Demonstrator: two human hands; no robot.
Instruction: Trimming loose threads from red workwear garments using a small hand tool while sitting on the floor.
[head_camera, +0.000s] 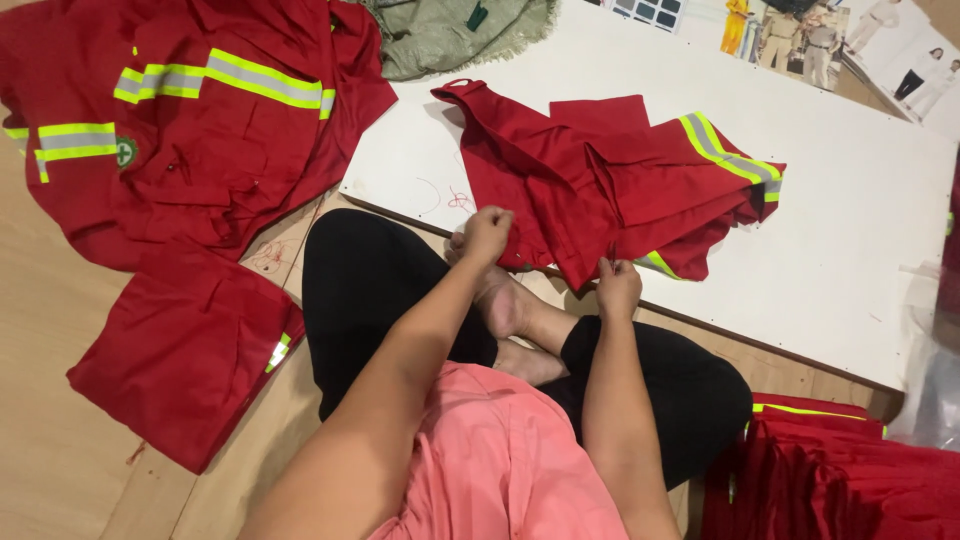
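**Pinching the hem of a red garment**

Gripping the near edge of a crumpled red garment (620, 190), both hands work at the rim of a white board (860, 230) that lies flat on the floor. The left hand (487, 234) is closed in a fist on a fold of the cloth, and the right hand (618, 287) pinches the hem; it may hold a thread or small tool, but the view is too coarse to tell. The garment is matte woven fabric, heavily creased, with stripes of yellow-green and grey reflective tape across one folded part. It lies on the board's near half, its lower edge hanging just over the rim above the person's crossed bare feet.

A larger red jacket (190, 130) with the same tape spreads over the floor at upper left, and a folded red piece (180, 350) lies below it. A stack of red folds (850, 470) sits at lower right. A green frayed sack (450, 35) rests at the board's far corner. The floor (50, 440) is pale wood-grain, smooth, with loose red threads scattered on it and on the board.
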